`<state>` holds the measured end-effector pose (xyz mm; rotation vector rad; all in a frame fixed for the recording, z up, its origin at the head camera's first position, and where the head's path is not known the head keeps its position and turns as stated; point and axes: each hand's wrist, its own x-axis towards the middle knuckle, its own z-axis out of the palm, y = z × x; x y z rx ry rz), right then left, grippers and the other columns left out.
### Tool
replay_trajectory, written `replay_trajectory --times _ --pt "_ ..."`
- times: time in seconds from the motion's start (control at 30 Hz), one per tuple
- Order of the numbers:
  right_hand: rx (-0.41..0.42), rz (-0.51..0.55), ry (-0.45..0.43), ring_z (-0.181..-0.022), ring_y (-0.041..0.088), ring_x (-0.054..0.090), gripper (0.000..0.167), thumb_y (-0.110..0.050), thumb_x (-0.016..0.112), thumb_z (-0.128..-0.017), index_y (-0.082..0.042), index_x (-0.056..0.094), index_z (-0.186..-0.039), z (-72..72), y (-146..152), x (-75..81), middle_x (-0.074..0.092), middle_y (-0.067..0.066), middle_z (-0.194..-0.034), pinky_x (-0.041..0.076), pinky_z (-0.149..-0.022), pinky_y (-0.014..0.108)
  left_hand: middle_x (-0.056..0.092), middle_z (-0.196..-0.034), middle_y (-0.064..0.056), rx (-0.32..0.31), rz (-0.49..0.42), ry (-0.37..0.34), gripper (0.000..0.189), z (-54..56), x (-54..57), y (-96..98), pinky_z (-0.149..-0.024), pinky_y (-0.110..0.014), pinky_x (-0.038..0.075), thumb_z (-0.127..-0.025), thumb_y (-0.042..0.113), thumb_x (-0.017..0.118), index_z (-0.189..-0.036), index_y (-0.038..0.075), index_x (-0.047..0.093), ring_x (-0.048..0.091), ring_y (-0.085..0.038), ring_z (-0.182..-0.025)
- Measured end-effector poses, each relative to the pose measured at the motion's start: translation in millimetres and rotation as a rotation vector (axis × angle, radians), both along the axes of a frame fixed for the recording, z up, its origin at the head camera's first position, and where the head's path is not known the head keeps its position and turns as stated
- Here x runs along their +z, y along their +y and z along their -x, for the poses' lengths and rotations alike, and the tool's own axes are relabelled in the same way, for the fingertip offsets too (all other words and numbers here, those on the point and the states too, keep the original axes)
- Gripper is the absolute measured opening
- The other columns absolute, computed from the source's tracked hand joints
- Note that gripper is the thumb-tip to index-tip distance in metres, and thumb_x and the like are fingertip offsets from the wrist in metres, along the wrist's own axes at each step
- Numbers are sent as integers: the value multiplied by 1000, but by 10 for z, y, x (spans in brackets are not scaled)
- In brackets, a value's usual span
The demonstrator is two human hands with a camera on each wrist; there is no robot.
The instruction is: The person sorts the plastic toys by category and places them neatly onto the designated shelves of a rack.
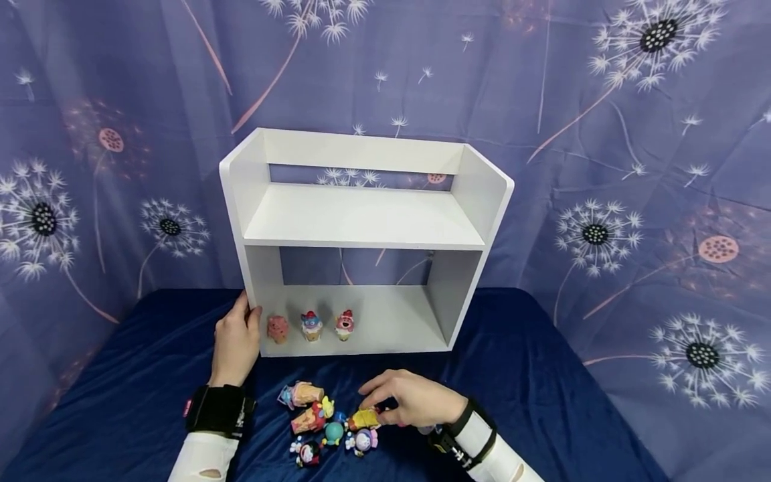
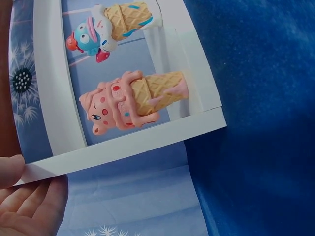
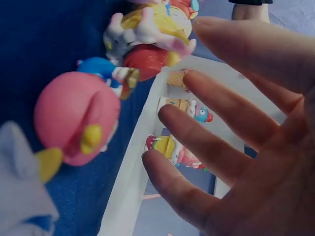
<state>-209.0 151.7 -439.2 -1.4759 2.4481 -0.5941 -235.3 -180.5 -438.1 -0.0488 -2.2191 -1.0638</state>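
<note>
Red strap tag is showing, unreadable | left hand is gripping white bookshelf edge | right hand is hovering, fingers spread, at yellow figurine before bookshelf | lower board is stretching right of three cone figurines

white shelf unit that stood beside the left hand, pink ice-cream-cone figurine with tan waffle pattern that stood nearest it, partly yellow figurine by the right hand, dark blue cloth that spread below both, purple-blue curtain with white dandelion print that hung beyond them
</note>
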Motion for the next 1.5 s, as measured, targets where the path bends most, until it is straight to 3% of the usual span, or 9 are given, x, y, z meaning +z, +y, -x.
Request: replay_trajectory --times 0.33,0.6,1.0,1.37,1.5 --pt "49 -16 -6 -117 8 55 35 -9 76 -86 -15 72 -120 12 -20 -93 62 0 -129 45 -86 15 65 -107 -30 1 4 1 27 4 -19 5 -73 -57 49 -99 2 54 -126 -2 55 65 -45 -93" --pt "56 -50 87 -119 10 55 39 -10 77 -85 -19 70 -122 -11 -50 -109 61 0 -131 45 -92 20 65 -107 -31 11 9 2 28 -4 -9 -4 -73 -58 49 -99 2 55 -126 -2 55 65 -46 -93" --pt "45 -77 102 -121 12 55 44 -7 76 -85 -17 67 -127 -37 -89 -106 60 1 -132 46 -92 22 64 -110 -31 9 -6 -13 31 -23 20 7 -75 -57 49 -99 2 55 -129 -2 55 64 -47 -96" --pt "66 -111 255 -116 9 57 45 -5 77 -84 -15 66 -127 -56 -158 -165 61 1 -130 46 -92 21 63 -112 -31 9 -8 -24 32 -37 1 2 -76 -58 48 -100 3 54 -132 0 54 63 -47 -98" --pt "63 -103 263 -115 7 58 45 -4 77 -84 -14 67 -126 -55 -172 -163 62 0 -129 45 -91 19 64 -112 -31 6 -10 -22 32 -24 16 4 -76 -57 48 -100 3 55 -131 0 54 63 -46 -97"
